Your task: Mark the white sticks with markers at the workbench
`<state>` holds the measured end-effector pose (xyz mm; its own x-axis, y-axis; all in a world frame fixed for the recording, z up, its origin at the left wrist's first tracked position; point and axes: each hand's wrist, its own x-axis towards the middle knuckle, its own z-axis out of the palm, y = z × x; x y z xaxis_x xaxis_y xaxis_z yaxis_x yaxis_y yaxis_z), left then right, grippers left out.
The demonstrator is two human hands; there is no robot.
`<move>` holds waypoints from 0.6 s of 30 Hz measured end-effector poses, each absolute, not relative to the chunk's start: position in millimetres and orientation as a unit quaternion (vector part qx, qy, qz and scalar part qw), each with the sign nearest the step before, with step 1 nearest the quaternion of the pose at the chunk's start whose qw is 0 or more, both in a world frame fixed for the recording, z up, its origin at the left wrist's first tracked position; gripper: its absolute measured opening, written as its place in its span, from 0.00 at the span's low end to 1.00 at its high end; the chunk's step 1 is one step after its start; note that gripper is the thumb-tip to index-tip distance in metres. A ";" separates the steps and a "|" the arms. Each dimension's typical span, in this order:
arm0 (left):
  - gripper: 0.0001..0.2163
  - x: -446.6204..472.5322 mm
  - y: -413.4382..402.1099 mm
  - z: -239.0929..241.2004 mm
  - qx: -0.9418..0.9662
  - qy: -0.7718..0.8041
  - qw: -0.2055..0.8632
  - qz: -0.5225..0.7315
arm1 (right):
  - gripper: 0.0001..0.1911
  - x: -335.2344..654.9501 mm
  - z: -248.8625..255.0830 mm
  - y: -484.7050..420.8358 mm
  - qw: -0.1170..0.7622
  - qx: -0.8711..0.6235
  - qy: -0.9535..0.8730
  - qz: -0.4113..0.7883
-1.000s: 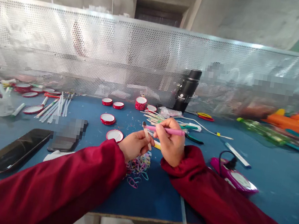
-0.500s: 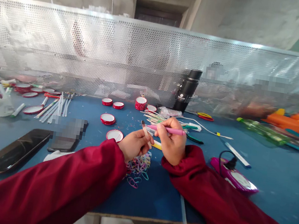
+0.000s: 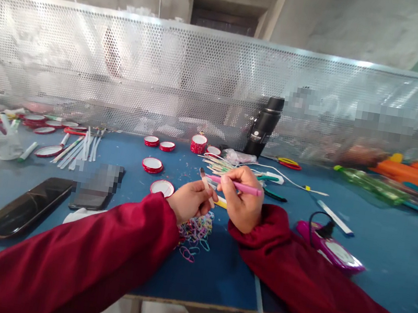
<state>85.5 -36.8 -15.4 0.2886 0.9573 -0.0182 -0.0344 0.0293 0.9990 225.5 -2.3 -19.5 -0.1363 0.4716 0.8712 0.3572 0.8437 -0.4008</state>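
Note:
Above the blue table, my left hand (image 3: 191,202) pinches a short pale stick with a dark tip (image 3: 207,183), held at a slant. My right hand (image 3: 244,199) grips a pink pen-like tool (image 3: 246,188) that lies nearly level. Its thin end points left and comes close to the pale stick; whether the two touch I cannot tell. Under my hands lies a heap of small coloured rubber bands (image 3: 197,229). Just behind my fingers a yellow and white strip (image 3: 221,202) shows, partly hidden by my right hand.
Red-rimmed round tins (image 3: 152,164) stand behind my left hand. Two phones (image 3: 24,206) and a plastic cup of sticks (image 3: 2,145) are at left. A black bottle (image 3: 264,128) stands by the perforated metal screen (image 3: 139,71). Right lies a purple device (image 3: 331,250) with a black plug.
The view has shifted slightly, so the table's things sit a little further right. Both hands keep the same grip and nearly the same pose.

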 end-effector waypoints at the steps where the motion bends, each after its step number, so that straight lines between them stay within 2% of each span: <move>1: 0.10 85.5 -37.1 -14.9 0.551 0.420 0.583 0.425 | 0.06 225.4 -19.8 -2.3 0.597 -0.273 -0.753 0.048; 8: 0.10 86.7 -35.6 -15.9 0.564 0.422 0.573 0.420 | 0.05 225.3 -19.7 -3.1 0.588 -0.273 -0.760 0.050; 18: 0.08 83.2 -25.3 -33.2 0.625 0.413 0.505 0.428 | 0.07 226.7 -19.8 -0.8 0.574 -0.291 -0.764 0.045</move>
